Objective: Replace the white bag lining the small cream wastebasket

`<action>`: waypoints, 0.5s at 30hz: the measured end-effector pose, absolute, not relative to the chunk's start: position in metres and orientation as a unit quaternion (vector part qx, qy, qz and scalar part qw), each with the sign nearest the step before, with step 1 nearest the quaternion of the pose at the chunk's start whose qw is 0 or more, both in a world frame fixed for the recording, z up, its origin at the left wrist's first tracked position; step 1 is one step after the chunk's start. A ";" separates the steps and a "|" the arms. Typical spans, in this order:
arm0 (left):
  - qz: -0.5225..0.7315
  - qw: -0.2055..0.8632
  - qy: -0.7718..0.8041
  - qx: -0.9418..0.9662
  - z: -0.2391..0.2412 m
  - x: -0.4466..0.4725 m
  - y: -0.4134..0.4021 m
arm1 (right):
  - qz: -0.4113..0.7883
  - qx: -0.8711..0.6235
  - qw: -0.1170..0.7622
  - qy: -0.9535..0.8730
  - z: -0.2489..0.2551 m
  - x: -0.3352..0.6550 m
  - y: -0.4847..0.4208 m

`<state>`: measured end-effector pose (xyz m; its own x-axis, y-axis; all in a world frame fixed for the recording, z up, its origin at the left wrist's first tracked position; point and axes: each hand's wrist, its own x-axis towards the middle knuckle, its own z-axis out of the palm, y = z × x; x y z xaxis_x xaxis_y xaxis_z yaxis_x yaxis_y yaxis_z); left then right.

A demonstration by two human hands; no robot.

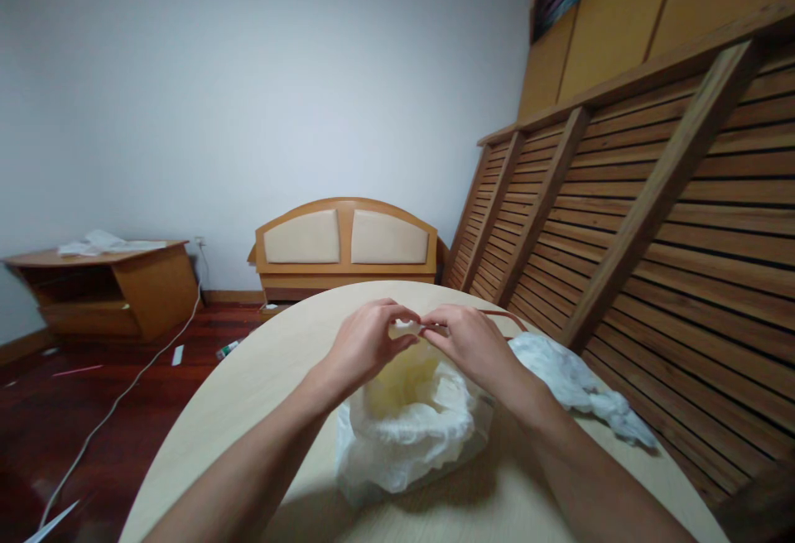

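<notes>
A thin white plastic bag (pixel 410 452) lines an open container on the round table, its edge folded down over the outside. The inside of the container (pixel 403 382) looks yellowish. My left hand (pixel 373 340) curls its thumb and fingers around the bag's far edge. Beside it my right hand (pixel 463 336) pinches the same edge, its fingertips nearly meeting the left ones. The exact spot of the grip is small and partly covered by fingers. A brown strap-like loop (pixel 513 319) shows behind my right hand.
A crumpled whitish plastic bag (pixel 577 386) lies on the round table's (pixel 248 394) right side. Slatted wooden bed frame (pixel 671 237) leans at the right. Beyond are a headboard (pixel 348 237) and a low cabinet (pixel 124 295). A cable (pixel 137 377) crosses the floor at left.
</notes>
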<state>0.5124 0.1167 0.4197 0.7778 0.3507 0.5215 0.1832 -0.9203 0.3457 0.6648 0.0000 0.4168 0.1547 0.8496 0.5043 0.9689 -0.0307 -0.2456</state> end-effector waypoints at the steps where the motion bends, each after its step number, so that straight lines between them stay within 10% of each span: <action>1: 0.299 0.132 0.154 0.932 0.419 0.513 0.117 | -0.108 -0.708 0.279 -0.639 0.416 0.664 0.001; 15: 0.287 0.122 0.206 0.927 0.418 0.515 0.123 | -0.105 -0.729 0.292 -0.611 0.411 0.673 0.002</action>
